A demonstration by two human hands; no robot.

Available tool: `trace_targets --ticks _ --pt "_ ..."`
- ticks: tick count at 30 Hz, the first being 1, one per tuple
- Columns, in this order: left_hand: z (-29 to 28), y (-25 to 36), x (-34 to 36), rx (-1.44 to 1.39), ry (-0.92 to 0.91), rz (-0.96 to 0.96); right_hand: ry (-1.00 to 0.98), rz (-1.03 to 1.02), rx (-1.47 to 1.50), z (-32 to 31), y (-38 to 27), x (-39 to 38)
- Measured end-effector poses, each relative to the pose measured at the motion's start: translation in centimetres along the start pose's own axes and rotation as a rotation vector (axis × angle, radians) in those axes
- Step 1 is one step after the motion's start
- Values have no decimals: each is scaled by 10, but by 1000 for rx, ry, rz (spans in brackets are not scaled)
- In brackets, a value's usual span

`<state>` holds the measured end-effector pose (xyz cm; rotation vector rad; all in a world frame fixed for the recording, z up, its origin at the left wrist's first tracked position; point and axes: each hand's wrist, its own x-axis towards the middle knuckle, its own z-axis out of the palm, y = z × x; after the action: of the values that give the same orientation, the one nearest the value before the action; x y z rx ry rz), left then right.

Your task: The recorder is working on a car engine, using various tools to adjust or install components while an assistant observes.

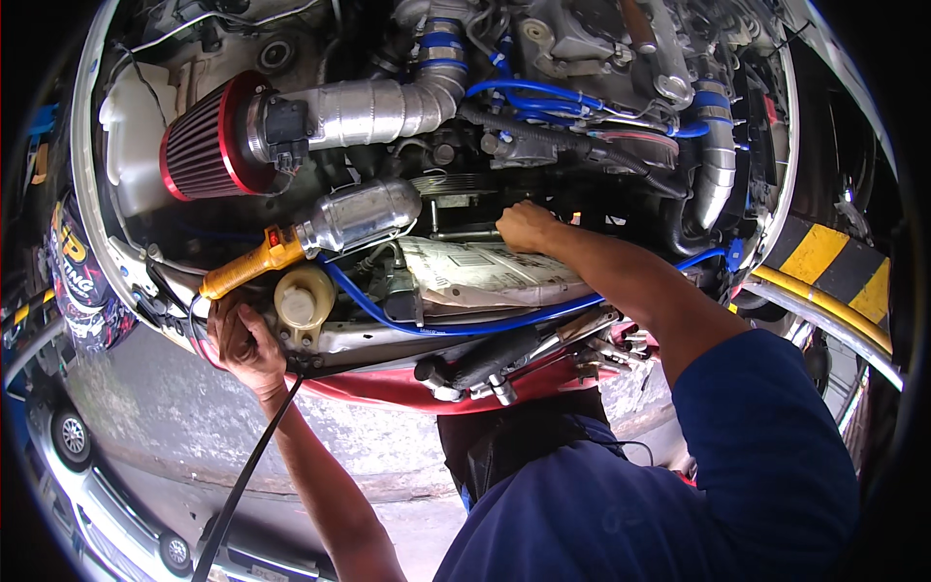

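My right hand point(529, 227) is closed in a fist over the engine bay, around the end of a slim chrome bar that looks like a ratchet handle point(464, 234). A short upright shaft meets the bar's left end; what it reaches below is in shadow. My left hand point(247, 344) leans on the front left edge of the car, fingers bent and apart, holding nothing I can see. Just above it lies a work lamp point(257, 267) with a yellow handle and a caged metal head. A cream-coloured round cap point(304, 298) sits beside that hand.
Printed cardboard point(490, 272) stands behind a blue hose point(427, 328). Sockets and hand tools point(502, 388) lie on a red cover point(388, 388) at the front edge. A red cone air filter point(215, 136) joins a silver pipe point(378, 109). A dark strap point(247, 475) hangs below my left hand.
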<state>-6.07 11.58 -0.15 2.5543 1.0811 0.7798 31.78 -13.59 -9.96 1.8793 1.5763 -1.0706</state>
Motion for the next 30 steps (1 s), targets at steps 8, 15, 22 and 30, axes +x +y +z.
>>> trace_targets --ticks 8,15,22,30 --pt "4 1 3 -1 -1 1 36 -22 -14 2 -1 0" --pt "-5 16 9 25 31 5 -17 -1 58 5 -1 -9" --pt "3 5 7 55 -41 23 2 -13 50 4 5 1" --pt "2 9 6 0 9 1 2 -20 22 14 27 10"
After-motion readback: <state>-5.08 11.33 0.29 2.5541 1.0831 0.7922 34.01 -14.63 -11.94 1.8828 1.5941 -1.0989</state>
